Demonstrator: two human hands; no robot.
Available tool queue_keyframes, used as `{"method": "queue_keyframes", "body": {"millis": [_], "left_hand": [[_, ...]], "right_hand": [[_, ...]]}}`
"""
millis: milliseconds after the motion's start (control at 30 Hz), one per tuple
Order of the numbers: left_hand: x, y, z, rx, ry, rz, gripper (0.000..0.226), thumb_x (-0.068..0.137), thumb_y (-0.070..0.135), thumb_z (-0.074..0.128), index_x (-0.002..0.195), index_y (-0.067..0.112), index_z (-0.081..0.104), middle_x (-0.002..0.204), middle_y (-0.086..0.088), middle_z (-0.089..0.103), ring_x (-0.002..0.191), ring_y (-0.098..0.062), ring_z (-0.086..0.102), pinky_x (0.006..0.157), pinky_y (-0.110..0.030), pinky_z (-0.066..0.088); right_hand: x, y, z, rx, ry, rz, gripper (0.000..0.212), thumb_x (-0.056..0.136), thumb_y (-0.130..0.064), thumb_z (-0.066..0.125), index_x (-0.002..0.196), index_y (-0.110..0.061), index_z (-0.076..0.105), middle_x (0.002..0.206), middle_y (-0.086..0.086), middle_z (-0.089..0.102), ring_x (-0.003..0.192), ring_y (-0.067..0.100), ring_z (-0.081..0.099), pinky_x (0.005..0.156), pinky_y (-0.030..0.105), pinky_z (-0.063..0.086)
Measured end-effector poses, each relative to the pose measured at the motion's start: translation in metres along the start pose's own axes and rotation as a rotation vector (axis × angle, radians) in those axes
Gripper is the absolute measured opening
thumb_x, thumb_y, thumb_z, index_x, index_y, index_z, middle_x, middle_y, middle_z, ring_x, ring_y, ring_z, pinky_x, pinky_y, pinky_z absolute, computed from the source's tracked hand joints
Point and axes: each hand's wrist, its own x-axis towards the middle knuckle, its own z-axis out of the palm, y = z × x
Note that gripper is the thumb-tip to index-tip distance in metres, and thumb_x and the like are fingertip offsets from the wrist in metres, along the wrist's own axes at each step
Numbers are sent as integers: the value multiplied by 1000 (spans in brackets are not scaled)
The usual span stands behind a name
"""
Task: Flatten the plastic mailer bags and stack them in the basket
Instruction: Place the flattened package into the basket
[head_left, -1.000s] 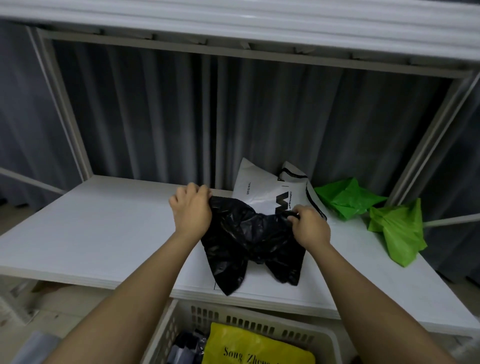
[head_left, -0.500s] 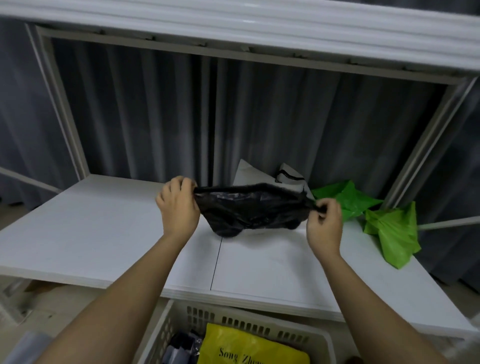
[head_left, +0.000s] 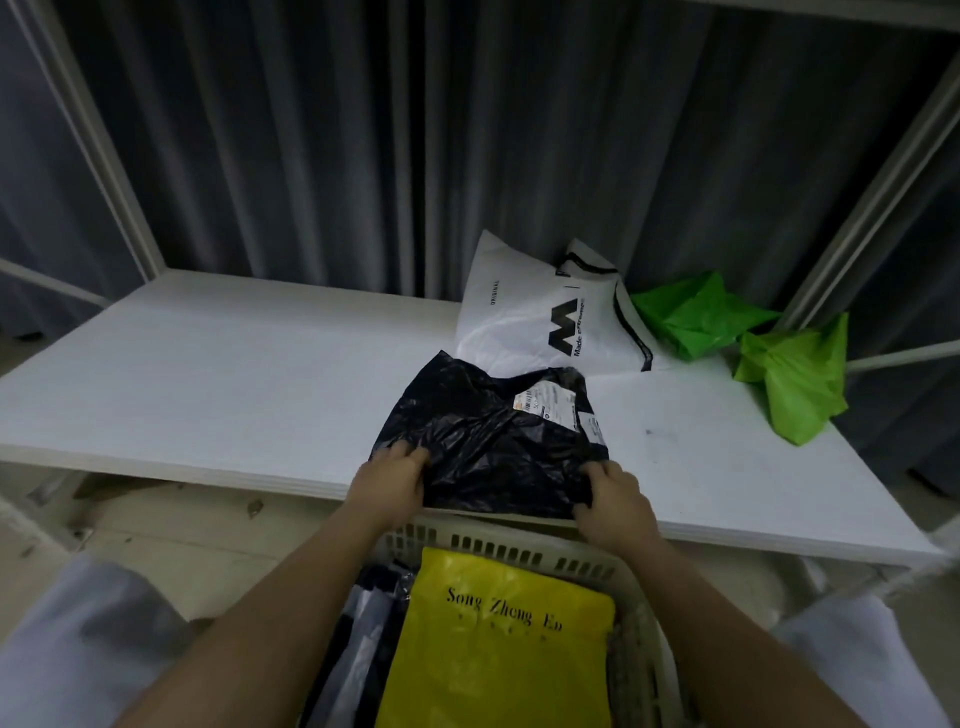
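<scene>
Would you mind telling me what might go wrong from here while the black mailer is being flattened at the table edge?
1. The black mailer is still crumpled, and its near edge lies at the table edge above the basket; it may slip in unflattened.
2. Both hands, left and right, hold only the near corners, so the far part with the label may stay wrinkled.
3. Its far edge overlaps the white bag, which could get dragged along.

left hand (head_left: 390, 475): fingers curled, gripping | right hand (head_left: 613, 501): fingers curled, gripping
</scene>
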Motion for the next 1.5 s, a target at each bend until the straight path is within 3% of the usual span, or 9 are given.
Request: {"method": "queue_keyframes", "body": {"millis": [233,333,467,900,1033,1167,1367,1433,1500], "left_hand": [[39,26,3,-60,274,150,45,85,23,48,128,13,56,137,-19,47,126,-41,44,105,-51,34],[66,34,1,-3,197,129,57,95,43,19,149,25,26,159,-8,13,146,-28,8,117,-48,3],[96,33,8,60,88,142,67,90,63,2,151,36,-5,160,0,-16,146,-22,-18,114,-52,-12],[104,11,69,-43,-63,-81,96,45,81,-39,134,45,-32,144,6,-38,142,-23,-27,108,-62,-14],[106,13,68,-3,-99,-85,99,47,82,-36,138,43,-30,144,5,-38,143,-25,-27,108,-64,-12],[104,15,59,19,-214,-122,73,85,75,5,145,42,-21,153,2,-32,141,-25,-30,109,-64,-14],[82,20,54,30,-298,-115,70,89,72,13,147,44,-16,157,3,-26,143,-24,-26,111,-61,-11],[79,22,51,45,-274,-123,70,89,72,10,149,42,-8,159,0,-13,146,-27,-14,113,-59,-4],[78,23,48,59,-179,-103,87,76,79,-10,150,36,6,157,-6,6,144,-29,2,114,-56,3]], "right_hand": [[46,-37,-5,109,363,-224,59,88,-49,38,139,-19,45,151,11,33,140,30,22,115,43,24],[77,-46,-4,94,302,-278,72,85,-63,19,149,-31,28,160,2,11,147,26,0,119,46,7],[107,-47,7,-42,176,-351,83,78,-79,0,151,-39,8,161,-2,-5,146,26,-14,116,45,-9],[115,-37,68,-163,-84,-138,93,55,-90,-18,139,-52,-27,145,-8,-40,141,33,-28,107,64,-14],[116,-39,67,-180,-116,-102,87,64,-87,-6,140,-51,-24,153,-6,-33,141,34,-28,106,65,-17],[108,-39,65,-178,-185,-67,82,75,-86,9,142,-50,-22,154,-5,-32,141,33,-30,107,65,-17],[76,-36,59,-178,-233,-59,90,63,-89,-1,141,-50,-24,154,-4,-32,141,30,-30,108,64,-16],[69,-35,53,-206,-222,-82,94,61,-89,-3,145,-49,-17,159,-2,-20,145,32,-15,110,63,-5],[71,-34,45,-266,-72,-165,92,69,-89,5,150,-43,7,157,7,17,138,35,23,104,59,21]]}}
